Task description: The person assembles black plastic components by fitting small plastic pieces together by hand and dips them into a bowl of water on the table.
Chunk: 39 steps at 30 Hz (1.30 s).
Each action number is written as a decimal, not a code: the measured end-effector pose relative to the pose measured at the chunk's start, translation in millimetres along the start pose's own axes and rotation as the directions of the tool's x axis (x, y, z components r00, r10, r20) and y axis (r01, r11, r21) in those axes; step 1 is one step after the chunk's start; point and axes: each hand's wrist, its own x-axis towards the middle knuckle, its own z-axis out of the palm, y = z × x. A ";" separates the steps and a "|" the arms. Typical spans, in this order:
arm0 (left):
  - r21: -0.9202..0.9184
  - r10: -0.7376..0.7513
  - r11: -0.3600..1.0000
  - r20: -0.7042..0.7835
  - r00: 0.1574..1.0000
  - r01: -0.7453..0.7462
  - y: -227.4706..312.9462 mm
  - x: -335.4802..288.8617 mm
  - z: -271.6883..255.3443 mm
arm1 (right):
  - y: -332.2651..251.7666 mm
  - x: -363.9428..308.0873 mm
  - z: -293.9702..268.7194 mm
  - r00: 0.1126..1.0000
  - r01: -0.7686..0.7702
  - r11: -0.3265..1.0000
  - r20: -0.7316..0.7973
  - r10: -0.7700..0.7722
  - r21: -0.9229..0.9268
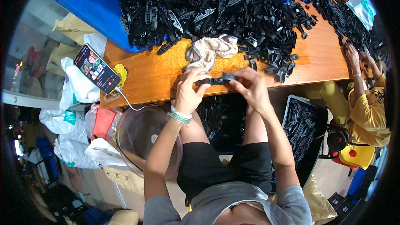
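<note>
Just over the table's front edge, my left hand (189, 91) pinches one end of a narrow black plastic strip piece (204, 82). My right hand (253, 86) grips a wider, curved black plastic piece (228, 76) between thumb and fingers. The two pieces meet between my hands; whether they are joined, I cannot tell. Behind my hands lies a crumpled pale cloth (212, 52) with a dark border. A large heap of loose black plastic parts (200, 12) covers the table beyond it, some spilling toward my right hand.
A blue bin (87, 6) tips toward the heap. At the left, a phone (96, 68) on a white cable leans by the wooden table (146, 79). Below stand a clear round tub (137, 129) and a black crate (300, 125) of parts. Another person's hands (354, 58) work at right.
</note>
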 end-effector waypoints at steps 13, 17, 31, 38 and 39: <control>-0.079 -0.056 0.995 0.098 0.994 0.064 -1.8 7.1 -2.0 | 9.9 17.9 13.1 0.939 0.333 0.928 0.145 -0.311 -0.166; -0.254 -0.005 0.965 0.229 0.973 0.065 -14.1 15.2 -22.7 | 1.0 7.2 2.6 0.935 0.173 0.984 0.321 -0.153 -0.033; 0.458 -0.199 0.854 -0.148 0.969 0.246 -84.9 50.4 -80.0 | 25.6 7.3 4.5 0.881 0.117 0.711 -0.258 -0.397 -0.694; -0.337 -0.598 0.736 0.085 0.797 0.588 -58.2 -18.9 -133.7 | 37.0 12.8 9.7 0.846 0.247 0.756 -0.245 -0.473 -0.606; -0.426 -0.573 0.692 0.166 0.802 0.583 -51.1 -34.3 -146.0 | 40.6 14.0 6.0 0.832 0.266 0.744 -0.243 -0.499 -0.613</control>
